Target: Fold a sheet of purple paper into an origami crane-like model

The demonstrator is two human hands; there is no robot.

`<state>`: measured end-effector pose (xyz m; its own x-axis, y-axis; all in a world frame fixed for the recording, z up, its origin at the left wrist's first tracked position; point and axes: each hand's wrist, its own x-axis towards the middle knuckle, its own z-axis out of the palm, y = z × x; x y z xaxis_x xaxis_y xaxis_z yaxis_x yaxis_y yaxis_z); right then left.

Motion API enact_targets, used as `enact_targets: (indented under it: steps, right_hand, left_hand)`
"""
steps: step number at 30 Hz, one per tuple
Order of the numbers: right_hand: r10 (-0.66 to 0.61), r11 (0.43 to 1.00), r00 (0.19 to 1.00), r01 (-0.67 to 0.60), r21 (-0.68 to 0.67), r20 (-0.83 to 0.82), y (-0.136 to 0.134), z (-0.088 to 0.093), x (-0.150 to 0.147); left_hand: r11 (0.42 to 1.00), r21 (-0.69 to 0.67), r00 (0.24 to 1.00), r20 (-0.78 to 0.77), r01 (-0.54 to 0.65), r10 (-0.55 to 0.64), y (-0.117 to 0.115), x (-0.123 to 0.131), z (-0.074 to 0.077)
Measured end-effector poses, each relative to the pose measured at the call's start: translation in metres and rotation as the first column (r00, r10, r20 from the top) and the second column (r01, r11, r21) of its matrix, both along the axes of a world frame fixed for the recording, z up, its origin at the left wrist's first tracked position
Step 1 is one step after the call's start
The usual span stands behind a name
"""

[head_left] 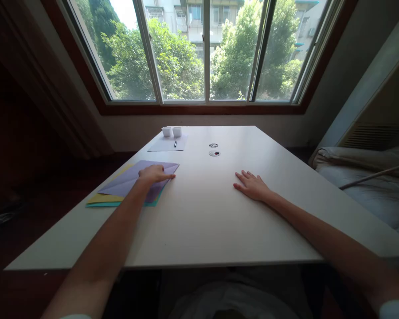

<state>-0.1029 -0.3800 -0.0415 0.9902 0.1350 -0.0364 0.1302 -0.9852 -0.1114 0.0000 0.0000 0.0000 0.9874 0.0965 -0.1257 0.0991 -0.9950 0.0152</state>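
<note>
My left hand [154, 174] rests on a stack of coloured paper sheets [126, 186] on the left side of the white table [202, 212]. The top sheet is purple; yellow and teal sheets show beneath it. The fingers of that hand lie extended on the purple sheet near its right corner. My right hand [251, 184] lies flat on the bare tabletop right of centre, fingers stretched out and apart, holding nothing.
At the far edge lie a white sheet [168, 144] with a black pen [175, 143] on it and two small white cups [171, 131]. Two round cable holes [214, 149] sit mid-table. A window runs behind; bedding [362, 173] lies at the right.
</note>
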Motion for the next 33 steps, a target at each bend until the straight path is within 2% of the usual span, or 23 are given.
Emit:
enact_targets:
  steps: [5,9,15,19,21,23,26,28,30,33]
  right_hand:
    - [0.012,1.000,1.000,-0.012,-0.001,0.003,0.000,0.000,0.000]
    - [0.018,1.000,1.000,-0.018,-0.006,0.008,-0.001,-0.001,0.000]
    - [0.014,1.000,1.000,-0.014,-0.023,0.010,-0.001,-0.002,0.000]
    - [0.018,0.999,1.000,-0.017,-0.039,0.014,-0.002,-0.002,0.000]
    - [0.018,0.999,1.000,-0.017,-0.043,0.010,-0.002,-0.001,0.000]
    - [0.018,0.999,1.000,-0.018,-0.042,0.004,-0.002,-0.001,0.000]
    - [0.019,0.999,1.000,-0.018,-0.035,0.009,-0.001,-0.001,0.000]
    - [0.018,1.000,1.000,-0.017,-0.024,0.024,0.000,-0.001,-0.001]
    - [0.036,0.999,0.998,-0.036,-0.002,0.061,-0.001,0.001,-0.002]
    - [0.051,0.995,0.984,-0.065,0.082,0.170,-0.007,0.004,-0.002]
  left_hand:
    - [0.999,0.046,0.999,0.045,0.016,-0.018,-0.006,-0.004,0.000]
    - [0.984,0.153,0.988,0.108,0.090,-0.107,-0.015,-0.009,0.003]
    - [0.965,0.204,0.967,0.157,0.165,-0.199,-0.022,-0.014,0.008]
    - [0.960,0.238,0.947,0.244,0.148,-0.206,-0.023,-0.019,0.017]
    - [0.962,0.249,0.921,0.338,0.109,-0.192,-0.024,-0.023,0.024]
    - [0.964,0.255,0.854,0.481,0.081,-0.199,-0.029,-0.029,0.032]
    - [0.951,0.269,0.754,0.591,0.151,-0.286,-0.046,-0.042,0.040]
    - [0.927,0.300,0.714,0.596,0.227,-0.367,-0.064,-0.052,0.039]
    - [0.876,0.331,0.688,0.544,0.352,-0.481,-0.085,-0.064,0.033]
    - [0.724,0.364,0.591,0.419,0.586,-0.689,-0.114,-0.080,0.017]
